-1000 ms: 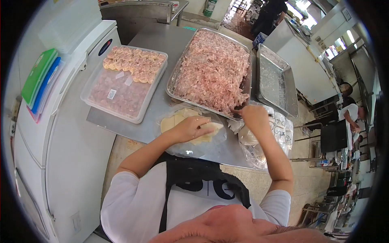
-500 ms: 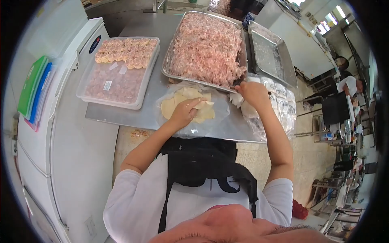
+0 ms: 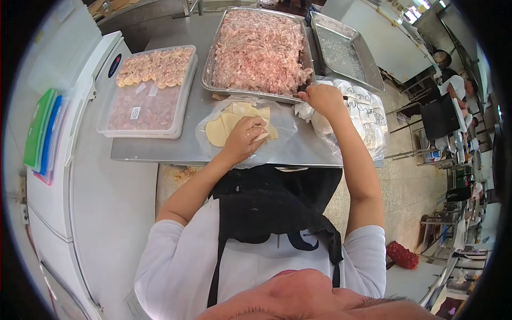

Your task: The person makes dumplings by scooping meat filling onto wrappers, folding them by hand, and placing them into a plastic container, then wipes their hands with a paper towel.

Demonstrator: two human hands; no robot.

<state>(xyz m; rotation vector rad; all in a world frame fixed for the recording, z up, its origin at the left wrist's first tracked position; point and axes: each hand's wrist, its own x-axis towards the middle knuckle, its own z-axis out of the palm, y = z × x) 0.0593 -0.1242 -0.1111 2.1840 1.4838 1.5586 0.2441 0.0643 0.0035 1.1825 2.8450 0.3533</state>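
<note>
My left hand (image 3: 246, 140) is closed around a pale dough wrapper (image 3: 261, 137), cupped in the fingers. Beneath it, a loose stack of yellowish round wrappers (image 3: 217, 132) lies on a clear plastic sheet (image 3: 288, 125). At the near right corner of a metal tray (image 3: 250, 96) heaped with pink minced meat (image 3: 261, 53), my right hand (image 3: 321, 100) is closed on a slim dark-handled tool (image 3: 345, 97). The tool's working end is mostly hidden by the fingers and the tray's corner.
To the left stands a lidded plastic container (image 3: 144, 112) with filled dumplings (image 3: 154, 66) on its lid. Plastic-wrapped white packs (image 3: 368, 125) lie right of my right hand, before a second metal tray (image 3: 341, 50). A white refrigerator (image 3: 114, 202) borders the table's left side.
My left hand has curled its fingers further around the wrapper, which lay across the fingers before. My right hand stays at the tray's corner. The whole view has shifted slightly.
</note>
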